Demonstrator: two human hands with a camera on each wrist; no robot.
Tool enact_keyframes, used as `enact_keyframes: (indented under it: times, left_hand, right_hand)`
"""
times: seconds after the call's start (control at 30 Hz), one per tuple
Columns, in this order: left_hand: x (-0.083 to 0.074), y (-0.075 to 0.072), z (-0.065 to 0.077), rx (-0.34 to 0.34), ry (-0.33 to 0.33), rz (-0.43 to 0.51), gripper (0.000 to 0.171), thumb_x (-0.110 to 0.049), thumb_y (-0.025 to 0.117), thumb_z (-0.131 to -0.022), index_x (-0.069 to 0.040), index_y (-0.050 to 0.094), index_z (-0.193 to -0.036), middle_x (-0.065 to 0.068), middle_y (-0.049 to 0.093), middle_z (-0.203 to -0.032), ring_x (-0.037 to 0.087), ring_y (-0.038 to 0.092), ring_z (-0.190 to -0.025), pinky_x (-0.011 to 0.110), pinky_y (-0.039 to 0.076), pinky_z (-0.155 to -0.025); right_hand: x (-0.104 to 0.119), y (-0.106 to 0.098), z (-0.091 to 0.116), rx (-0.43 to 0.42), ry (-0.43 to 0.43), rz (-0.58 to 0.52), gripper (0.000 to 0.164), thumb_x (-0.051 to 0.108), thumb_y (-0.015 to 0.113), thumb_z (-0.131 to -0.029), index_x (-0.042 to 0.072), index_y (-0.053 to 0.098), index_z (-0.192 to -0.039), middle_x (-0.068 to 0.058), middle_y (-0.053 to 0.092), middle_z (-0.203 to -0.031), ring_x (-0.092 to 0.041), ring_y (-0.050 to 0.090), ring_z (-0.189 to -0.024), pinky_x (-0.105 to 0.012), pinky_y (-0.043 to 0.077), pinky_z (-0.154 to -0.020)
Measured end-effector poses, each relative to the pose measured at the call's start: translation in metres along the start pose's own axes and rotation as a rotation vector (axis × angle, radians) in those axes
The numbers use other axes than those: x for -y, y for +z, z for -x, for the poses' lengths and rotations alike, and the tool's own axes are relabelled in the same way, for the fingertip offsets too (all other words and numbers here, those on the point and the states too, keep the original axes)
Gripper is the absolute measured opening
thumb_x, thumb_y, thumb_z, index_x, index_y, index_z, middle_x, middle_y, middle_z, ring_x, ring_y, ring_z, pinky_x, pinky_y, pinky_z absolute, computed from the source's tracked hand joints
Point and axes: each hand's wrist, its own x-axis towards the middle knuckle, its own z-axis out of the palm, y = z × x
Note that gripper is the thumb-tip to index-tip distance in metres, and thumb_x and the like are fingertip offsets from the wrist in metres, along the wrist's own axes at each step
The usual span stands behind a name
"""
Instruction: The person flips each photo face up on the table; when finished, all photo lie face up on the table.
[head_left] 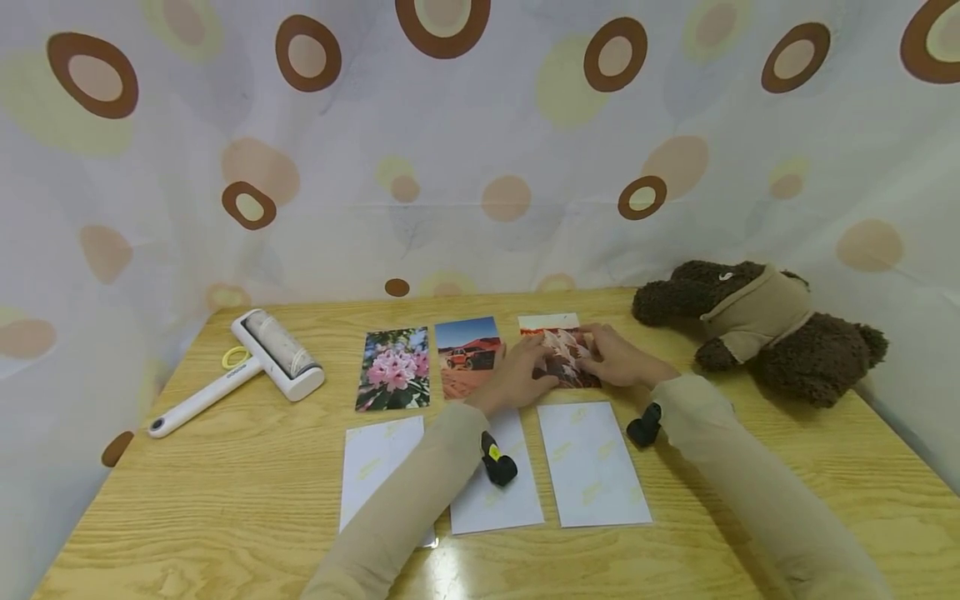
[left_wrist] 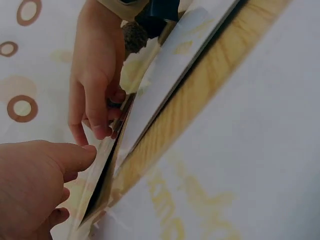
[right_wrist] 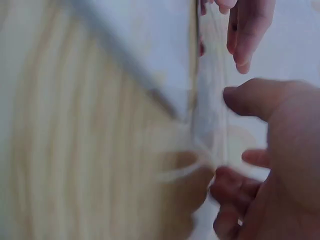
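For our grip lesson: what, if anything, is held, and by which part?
Cannot be told: left hand and right hand are at opposite sides of the rightmost photo.

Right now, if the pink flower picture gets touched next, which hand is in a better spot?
Probably the left hand: it's nearer the pink flower picture, with the red car picture between them. The right hand is farther away, toward the stuffed toy, and might have to cross the left.

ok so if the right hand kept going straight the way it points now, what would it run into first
Probably the left hand, just across the picture between them. Depth is hard to judge, so the right hand might pass slightly above or beyond it instead.
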Motion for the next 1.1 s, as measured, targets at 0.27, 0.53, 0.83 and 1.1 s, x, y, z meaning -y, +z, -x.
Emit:
enact_keyframes:
  times: [0.27,0.53,0.83,1.1]
  left_hand:
    - [0.009,-0.025,0.024,-0.040,-0.010,0.124,0.060,-0.020,0.059,-0.093,-0.011,0.037,-0.148,0.007,0.047,-0.146,0.025,0.047,-0.128,0.055,0.021,-0.111]
    - [0.018,-0.042,0.064,-0.047,0.036,0.178,0.052,-0.019,0.061,-0.094,-0.002,0.044,-0.141,0.014,0.048,-0.143,0.031,0.042,-0.134,0.058,0.023,-0.111]
    - [0.041,-0.057,0.138,-0.120,-0.041,0.139,0.045,-0.017,0.060,-0.092,-0.002,0.050,-0.134,0.017,0.048,-0.141,0.037,0.037,-0.135,0.067,0.016,-0.108]
    - [0.065,-0.073,0.209,-0.189,-0.182,0.069,0.043,-0.017,0.063,-0.092,-0.004,0.052,-0.131,0.016,0.045,-0.144,0.037,0.034,-0.137,0.059,0.027,-0.103]
  right_hand:
    - [0.027,0.005,-0.002,-0.106,-0.139,0.063,0.051,0.015,0.056,-0.097,-0.007,0.037,-0.139,-0.021,0.043,-0.106,-0.026,0.040,-0.085,-0.042,0.037,-0.075]
    - [0.053,0.023,-0.010,-0.120,-0.349,0.032,0.042,0.010,0.062,-0.092,-0.005,0.050,-0.129,-0.016,0.052,-0.101,-0.024,0.043,-0.090,-0.039,0.039,-0.076]
    - [0.102,0.046,-0.007,-0.055,-0.402,-0.066,0.037,0.010,0.061,-0.092,-0.008,0.054,-0.123,-0.016,0.056,-0.102,-0.023,0.051,-0.083,-0.036,0.044,-0.074]
    - [0.152,0.073,-0.015,-0.014,-0.521,0.022,0.046,0.017,0.069,-0.088,-0.005,0.054,-0.126,-0.021,0.060,-0.115,-0.027,0.057,-0.095,-0.040,0.049,-0.081]
